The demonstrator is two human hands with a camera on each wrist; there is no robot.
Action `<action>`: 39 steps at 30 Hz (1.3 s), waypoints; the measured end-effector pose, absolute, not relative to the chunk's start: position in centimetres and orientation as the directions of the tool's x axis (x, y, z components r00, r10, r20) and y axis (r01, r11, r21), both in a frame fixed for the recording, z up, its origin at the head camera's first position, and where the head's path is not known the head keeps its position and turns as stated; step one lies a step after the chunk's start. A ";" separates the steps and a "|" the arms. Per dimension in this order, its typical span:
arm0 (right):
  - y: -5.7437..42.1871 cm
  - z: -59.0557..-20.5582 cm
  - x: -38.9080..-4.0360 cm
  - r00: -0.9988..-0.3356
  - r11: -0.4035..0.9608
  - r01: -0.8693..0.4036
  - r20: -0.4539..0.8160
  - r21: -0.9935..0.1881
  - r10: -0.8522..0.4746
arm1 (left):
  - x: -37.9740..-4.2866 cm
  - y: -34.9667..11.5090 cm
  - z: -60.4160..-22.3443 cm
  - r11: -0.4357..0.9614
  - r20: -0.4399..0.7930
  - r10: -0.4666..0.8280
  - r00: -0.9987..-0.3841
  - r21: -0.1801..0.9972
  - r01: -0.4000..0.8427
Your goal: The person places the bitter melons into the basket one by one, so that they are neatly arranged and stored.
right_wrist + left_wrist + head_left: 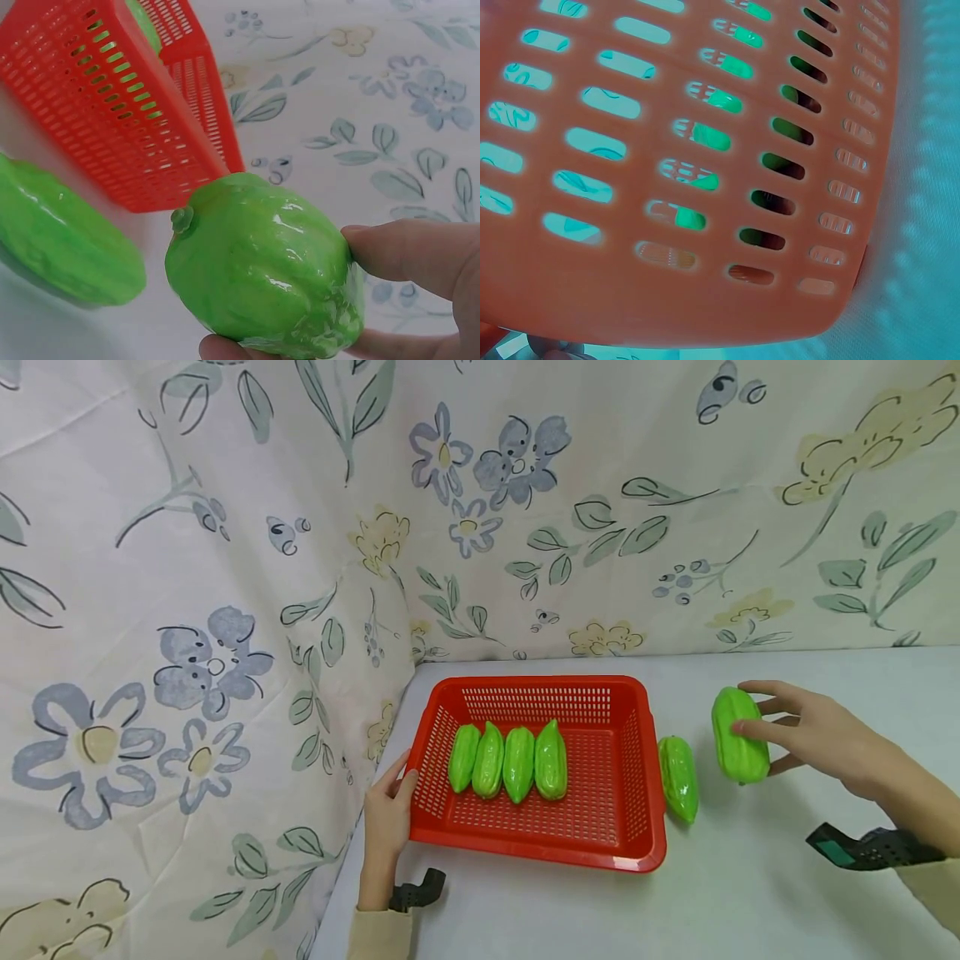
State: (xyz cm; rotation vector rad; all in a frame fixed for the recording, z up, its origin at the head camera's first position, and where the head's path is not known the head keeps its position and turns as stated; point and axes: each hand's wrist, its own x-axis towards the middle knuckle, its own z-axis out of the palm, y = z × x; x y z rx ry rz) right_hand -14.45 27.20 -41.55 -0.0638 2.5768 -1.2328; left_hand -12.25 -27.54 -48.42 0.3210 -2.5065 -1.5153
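A red plastic basket with slotted walls stands on the table. Several glossy green papayas lie side by side in its left half. My left hand grips the basket's left rim; the left wrist view shows the slotted wall close up and little of the hand. Right of the basket, my right hand holds another green papaya above the table, thumb on one side and fingers on the other. One more papaya lies on the table between the basket and the held one.
A white table carries everything. Flower-printed cloth hangs behind it and along the left side, close to the basket's left end.
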 end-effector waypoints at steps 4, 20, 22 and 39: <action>27.0 -41.2 -14.5 -0.961 0.638 0.083 -0.232 -0.766 -0.153 | -12.2 -27.6 -48.4 0.448 0.052 -0.276 -0.960 0.890 -0.081; 23.5 -40.1 -15.3 -0.958 0.580 0.029 -0.188 -0.814 -0.217 | -12.3 -27.5 -48.3 0.434 0.047 -0.282 -0.958 0.897 -0.083; 22.6 -40.0 -15.5 -0.955 0.571 0.023 -0.187 -0.821 -0.230 | -12.2 -27.5 -48.2 0.428 0.045 -0.280 -0.959 0.900 -0.083; 14.7 -39.3 -17.7 -0.935 0.483 0.018 -0.187 -0.875 -0.302 | -12.3 -27.6 -48.5 0.433 0.054 -0.283 -0.958 0.898 -0.077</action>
